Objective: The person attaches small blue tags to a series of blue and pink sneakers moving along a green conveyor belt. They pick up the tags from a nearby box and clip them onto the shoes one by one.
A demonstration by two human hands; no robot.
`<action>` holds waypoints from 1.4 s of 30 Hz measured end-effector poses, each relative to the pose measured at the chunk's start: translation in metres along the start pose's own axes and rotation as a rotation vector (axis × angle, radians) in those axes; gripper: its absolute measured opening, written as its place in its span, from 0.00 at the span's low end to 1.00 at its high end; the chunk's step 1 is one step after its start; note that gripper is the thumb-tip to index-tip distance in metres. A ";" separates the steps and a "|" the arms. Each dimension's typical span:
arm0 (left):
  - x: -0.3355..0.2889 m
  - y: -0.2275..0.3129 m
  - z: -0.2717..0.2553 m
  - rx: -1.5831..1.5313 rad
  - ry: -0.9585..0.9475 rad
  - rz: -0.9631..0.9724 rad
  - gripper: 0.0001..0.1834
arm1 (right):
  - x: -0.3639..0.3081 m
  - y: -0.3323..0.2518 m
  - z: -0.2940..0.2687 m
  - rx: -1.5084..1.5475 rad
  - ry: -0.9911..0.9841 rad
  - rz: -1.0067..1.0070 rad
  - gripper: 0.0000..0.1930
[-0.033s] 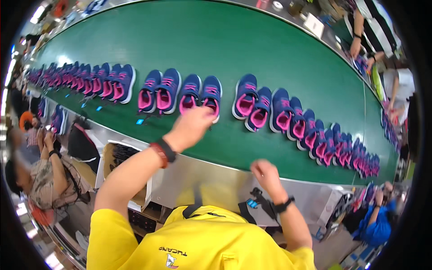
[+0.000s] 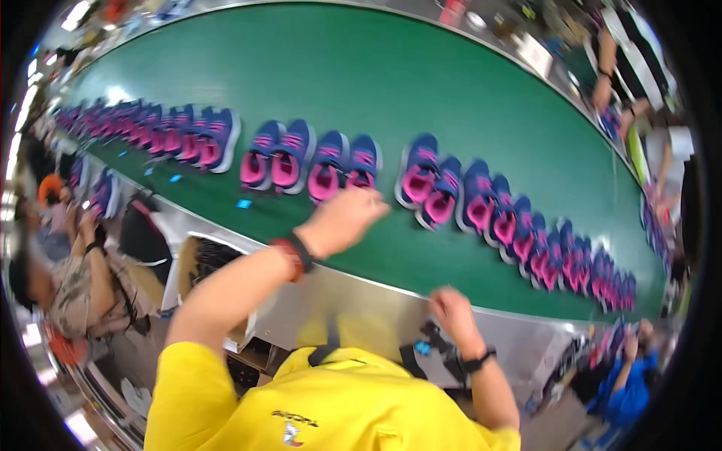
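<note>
by the left grip [image 2: 344,224], whose finger spread cannot be told through blur, the heel end of a navy-and-pink shoe [image 2: 365,159] is partly hidden, while the right grip [image 2: 453,311] is curled, fingers pressed together, near the edge of the green worktop [image 2: 301,60], where similar shoes [image 2: 423,159] are lined up.

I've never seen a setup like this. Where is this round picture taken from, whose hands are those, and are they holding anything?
There is no robot: these are a person's bare hands, seen by a fisheye camera worn on the head, which bends straight edges. Navy-and-pink shoes stand in a long row on a green surface. The left hand covers the heel end of one shoe in this view; blur hides whether it touches or holds it. The right hand is curled by the surface's near edge, with nothing visible in it.
</note>
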State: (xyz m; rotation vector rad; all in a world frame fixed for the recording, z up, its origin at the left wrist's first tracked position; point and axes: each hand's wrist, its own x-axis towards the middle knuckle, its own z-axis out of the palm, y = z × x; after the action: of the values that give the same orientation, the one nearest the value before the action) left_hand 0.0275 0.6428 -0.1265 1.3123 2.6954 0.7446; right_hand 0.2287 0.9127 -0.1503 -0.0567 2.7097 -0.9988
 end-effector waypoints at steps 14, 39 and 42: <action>0.033 -0.011 0.098 -0.016 -0.001 -0.110 0.06 | -0.092 0.014 0.003 -0.006 -0.330 0.236 0.15; -0.014 0.001 0.069 -0.056 -0.060 -0.037 0.11 | 0.077 -0.065 0.068 1.163 -0.048 0.512 0.11; -0.007 -0.001 0.069 -0.029 -0.071 -0.012 0.10 | 0.080 -0.071 0.067 1.064 -0.381 0.471 0.13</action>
State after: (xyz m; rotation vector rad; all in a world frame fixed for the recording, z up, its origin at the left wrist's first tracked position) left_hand 0.0485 0.6648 -0.1889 1.2896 2.6246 0.7188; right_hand 0.1648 0.8058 -0.1715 0.4943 1.4781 -1.8452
